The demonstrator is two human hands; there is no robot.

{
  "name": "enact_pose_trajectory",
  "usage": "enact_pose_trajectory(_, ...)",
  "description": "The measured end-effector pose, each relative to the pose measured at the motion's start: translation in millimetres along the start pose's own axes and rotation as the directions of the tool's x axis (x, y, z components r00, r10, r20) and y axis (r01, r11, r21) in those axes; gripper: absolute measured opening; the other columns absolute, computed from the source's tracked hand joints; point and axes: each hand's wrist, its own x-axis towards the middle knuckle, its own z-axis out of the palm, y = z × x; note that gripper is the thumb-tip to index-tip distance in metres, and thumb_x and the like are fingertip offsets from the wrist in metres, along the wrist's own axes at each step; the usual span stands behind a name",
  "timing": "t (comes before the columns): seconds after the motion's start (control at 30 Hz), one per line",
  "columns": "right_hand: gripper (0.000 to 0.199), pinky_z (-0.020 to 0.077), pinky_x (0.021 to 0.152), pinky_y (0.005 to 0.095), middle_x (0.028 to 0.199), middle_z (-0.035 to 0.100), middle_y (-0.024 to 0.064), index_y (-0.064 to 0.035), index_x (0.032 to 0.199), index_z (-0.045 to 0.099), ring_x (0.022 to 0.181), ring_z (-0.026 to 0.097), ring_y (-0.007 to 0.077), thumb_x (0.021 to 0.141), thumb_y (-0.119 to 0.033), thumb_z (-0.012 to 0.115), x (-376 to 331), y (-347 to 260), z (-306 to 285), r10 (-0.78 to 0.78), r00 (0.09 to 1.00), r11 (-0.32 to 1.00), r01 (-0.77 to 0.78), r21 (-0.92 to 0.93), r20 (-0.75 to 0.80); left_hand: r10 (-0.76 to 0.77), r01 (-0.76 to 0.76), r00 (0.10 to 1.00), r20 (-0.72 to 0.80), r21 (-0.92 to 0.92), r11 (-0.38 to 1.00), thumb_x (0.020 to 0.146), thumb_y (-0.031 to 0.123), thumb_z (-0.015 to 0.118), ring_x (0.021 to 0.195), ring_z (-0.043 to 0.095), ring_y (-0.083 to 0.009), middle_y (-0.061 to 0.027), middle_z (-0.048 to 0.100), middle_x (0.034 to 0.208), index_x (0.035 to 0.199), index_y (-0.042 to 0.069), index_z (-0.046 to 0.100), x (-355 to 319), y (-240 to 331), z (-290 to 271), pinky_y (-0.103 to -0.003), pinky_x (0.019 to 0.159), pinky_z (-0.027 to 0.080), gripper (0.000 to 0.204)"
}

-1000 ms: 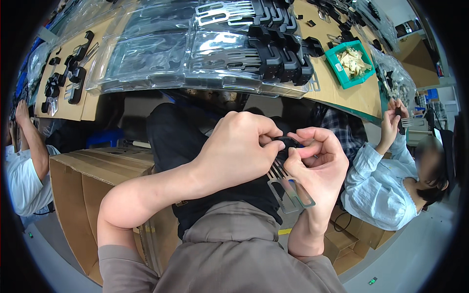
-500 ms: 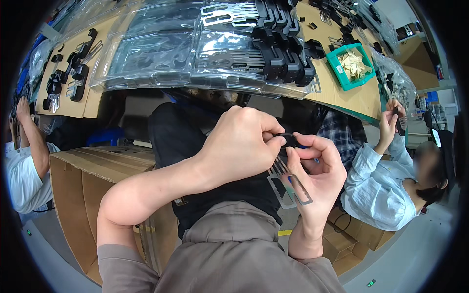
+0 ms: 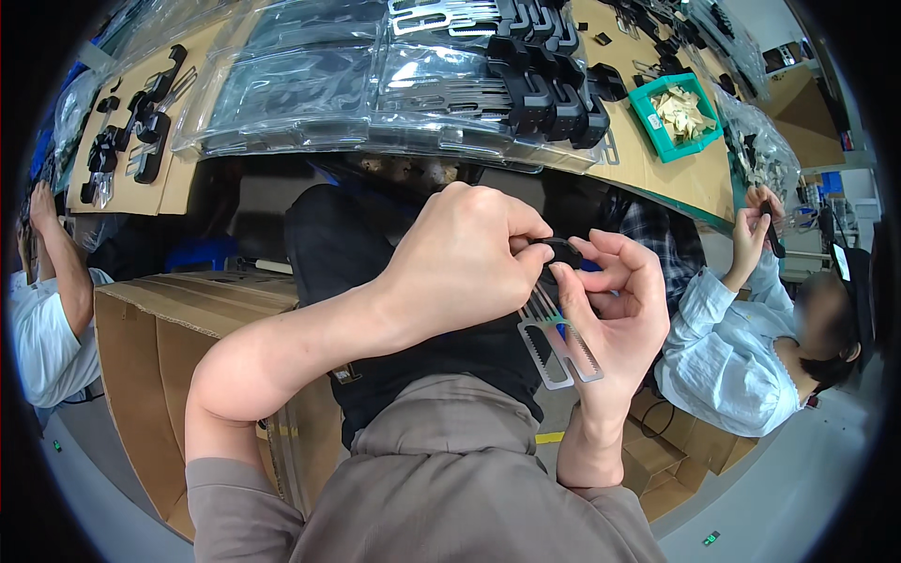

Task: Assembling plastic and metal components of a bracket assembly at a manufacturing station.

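Above my lap, both hands meet at a small black plastic piece (image 3: pixel 561 251). From it, slotted metal plates with serrated inner edges (image 3: pixel 556 351) hang down in front of my right palm. My left hand (image 3: pixel 460 251), back upward, pinches the near left end of the black piece between thumb and fingers. My right hand (image 3: pixel 621 305), palm turned up, holds its right side with thumb and bent fingers. The fingers partly cover the piece, so its exact shape is hidden. A bit of blue shows beside the right fingertips; I cannot make out what it is.
Beyond my knees, a clear plastic tray (image 3: pixel 282 141) on the table holds several black-and-metal parts (image 3: pixel 549 98). To its right stands a green bin (image 3: pixel 673 150) of beige pieces. A cardboard box (image 3: pixel 141 375) is at my left. People sit on both sides, one in a light-blue shirt (image 3: pixel 718 366).
Both hands have risen slightly with the black piece. The right fingers have shifted up and apart a little, and more of the piece shows between the hands.
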Motion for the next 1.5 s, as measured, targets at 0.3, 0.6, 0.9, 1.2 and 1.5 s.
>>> enact_pose_trajectory(0.3, 0.034, 0.0604, 0.08, 0.026, 0.097, 0.07, 0.0135, 0.0063, 0.123, 0.064, 0.098, 0.071, 0.0203, 0.09, 0.009, 0.072, -2, 3, -9, -0.069, 0.997, 0.993, 0.071, 0.091, -0.031, -0.046, 0.043, 0.998, -0.035, -0.082, 0.996, 0.075, 0.001, 0.066, 0.045, 0.052, -0.0232, -0.0137, 0.067, 0.061, 0.084, -0.009, 0.075, -2, 6, 2, -0.034, 0.047, 0.043, 0.017)
enact_pose_trajectory(0.6, 0.017, 0.0581, 0.068, 0.0202, 0.091, 0.073, 0.0111, 0.0077, 0.109, 0.076, 0.075, 0.071, 0.0138, 0.093, 0.006, 0.07, -4, 8, -13, 0.143, 0.989, 0.961, -0.147, 0.234, 0.037, 0.026, -0.026, 1.0, -0.004, 0.014, 1.0, 0.074, 0.002, 0.067, 0.045, 0.053, -0.0267, -0.014, 0.068, 0.062, 0.082, -0.008, 0.075, -3, 4, 2, -0.035, 0.047, 0.044, 0.015)
enact_pose_trajectory(0.9, 0.018, 0.0565, 0.068, 0.0187, 0.09, 0.073, 0.0104, 0.0079, 0.11, 0.075, 0.07, 0.067, 0.0126, 0.093, 0.005, 0.07, -5, 23, -10, 0.053, 0.998, 0.961, -0.059, 0.271, 0.029, 0.26, -0.235, 0.96, -0.106, 0.208, 0.95, 0.074, 0.003, 0.069, 0.051, 0.063, -0.032, -0.0154, 0.073, 0.069, 0.082, -0.006, 0.076, -9, 2, 8, -0.037, 0.048, 0.048, 0.013)
enact_pose_trajectory(1.2, 0.015, 0.0557, 0.07, 0.0204, 0.092, 0.072, 0.0107, 0.0081, 0.106, 0.075, 0.071, 0.065, 0.0133, 0.091, 0.009, 0.07, -4, 24, -12, 0.083, 0.995, 0.913, -0.097, 0.396, 0.051, 0.277, -0.249, 0.955, -0.108, 0.216, 0.944, 0.074, 0.003, 0.07, 0.055, 0.067, -0.0341, -0.0149, 0.074, 0.071, 0.079, -0.004, 0.075, -10, 3, 4, -0.04, 0.05, 0.05, 0.01)
enact_pose_trajectory(1.5, 0.01, 0.0437, 0.062, 0.0184, 0.087, 0.068, 0.0064, 0.0048, 0.093, 0.072, 0.068, 0.053, 0.0095, 0.086, 0.011, 0.073, 3, 30, -8, -0.051, 0.997, 0.963, 0.031, 0.269, 0.066, 0.27, -0.257, 0.963, -0.003, 0.29, 0.922, 0.075, -0.001, 0.072, 0.055, 0.064, -0.0273, -0.0093, 0.076, 0.075, 0.086, -0.002, 0.076, -8, 8, -3, -0.034, 0.05, 0.049, 0.011)
